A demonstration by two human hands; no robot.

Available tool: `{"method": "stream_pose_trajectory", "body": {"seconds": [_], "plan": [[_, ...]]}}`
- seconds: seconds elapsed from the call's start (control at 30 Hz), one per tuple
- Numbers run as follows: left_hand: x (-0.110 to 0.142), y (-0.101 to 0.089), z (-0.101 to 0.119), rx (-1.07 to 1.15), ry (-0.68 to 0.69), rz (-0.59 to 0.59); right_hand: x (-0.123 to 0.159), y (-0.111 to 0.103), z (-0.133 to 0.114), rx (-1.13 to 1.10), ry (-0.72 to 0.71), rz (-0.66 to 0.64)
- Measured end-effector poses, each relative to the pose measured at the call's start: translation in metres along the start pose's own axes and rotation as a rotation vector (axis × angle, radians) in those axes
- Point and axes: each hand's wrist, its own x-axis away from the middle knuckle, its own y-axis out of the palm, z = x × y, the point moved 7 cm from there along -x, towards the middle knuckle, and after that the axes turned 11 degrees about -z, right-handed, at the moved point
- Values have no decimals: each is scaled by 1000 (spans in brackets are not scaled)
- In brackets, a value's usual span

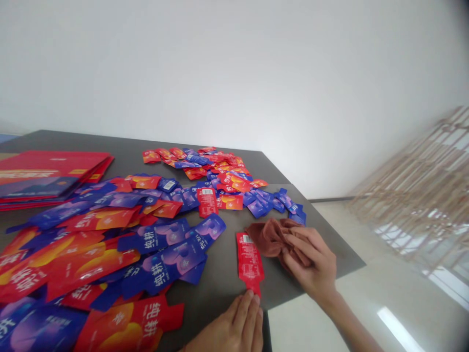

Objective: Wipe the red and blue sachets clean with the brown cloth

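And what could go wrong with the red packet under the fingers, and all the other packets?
The left hand covers only the narrow end of the red packet, so the brown cloth in the right hand might twist or bend it if it rubs hard. A left-arm bump could slide the loose packets in the big pile. Blue packets lie near the table's right edge, so a push might send one onto the floor.

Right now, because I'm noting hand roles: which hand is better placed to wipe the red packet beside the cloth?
Probably the right hand: it grips the bunched brown cloth beside the red packet. The left hand rests at the packet's narrow near end, so it looks better placed to steady it.
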Motion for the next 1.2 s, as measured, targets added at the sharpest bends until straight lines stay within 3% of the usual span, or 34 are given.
{"method": "stream_pose_trajectory", "body": {"seconds": [0.07, 0.17, 0.23, 0.3, 0.6, 0.77, 0.87, 0.97, 1.07, 1.13, 1.2], "plan": [[0, -1, 0, 3, 9, -4, -5, 6, -15, -103, -44, -108], [-1, -2, -1, 26, 16, -20, -6, 26, -37, -221, -150, -386], [-2, -4, -2, 47, 9, -23, -2, 40, -43, -198, -170, -538], [-3, -6, -3, 53, -3, -21, 1, 51, -42, -135, -126, -613], [-3, -3, 0, 28, -2, -25, -24, 67, -13, -59, 36, -543], [-1, 1, 3, 26, 40, -64, -43, 75, 25, 80, 303, -484], [-1, 3, 4, 20, 46, -74, -46, 76, 36, 135, 386, -417], [0, 4, 3, 16, 27, -64, -46, 64, 31, 54, 345, -308], [0, 3, 3, 24, 13, -44, -44, 41, 15, -84, 210, -223], [1, 3, 3, 22, 19, -52, -42, 34, -2, -155, 85, -318], [1, 3, 4, 18, 29, -70, -36, 37, -21, -192, -38, -506]]}}
